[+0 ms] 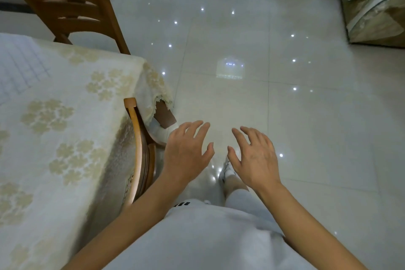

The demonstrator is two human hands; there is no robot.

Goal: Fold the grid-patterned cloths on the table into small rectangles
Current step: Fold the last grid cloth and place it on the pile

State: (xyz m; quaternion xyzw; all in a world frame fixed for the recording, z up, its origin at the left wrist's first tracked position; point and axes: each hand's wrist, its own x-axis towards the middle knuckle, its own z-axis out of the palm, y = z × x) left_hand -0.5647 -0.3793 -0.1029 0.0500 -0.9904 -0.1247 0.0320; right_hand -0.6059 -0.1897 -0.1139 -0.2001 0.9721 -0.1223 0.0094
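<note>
Well left of both spread, empty hands (221, 155), grid-patterned cloth (20, 68) on table (65, 138).

The tablecloth (65, 138) is cream-white with pale gold flower clusters all over it. The cloth (19, 68) on top of it at the far left is white with a thin blue-grey grid. Both chairs (65, 6) are warm orange-brown wood. Floor tiles (306, 116) are glossy off-white, dotted with little white light reflections. The person's shirt (208, 237) is plain white.

Grid-patterned cloth (20, 68): white, thin blue lines, lying flat on table's far left, partly cut off by frame edge.
</note>
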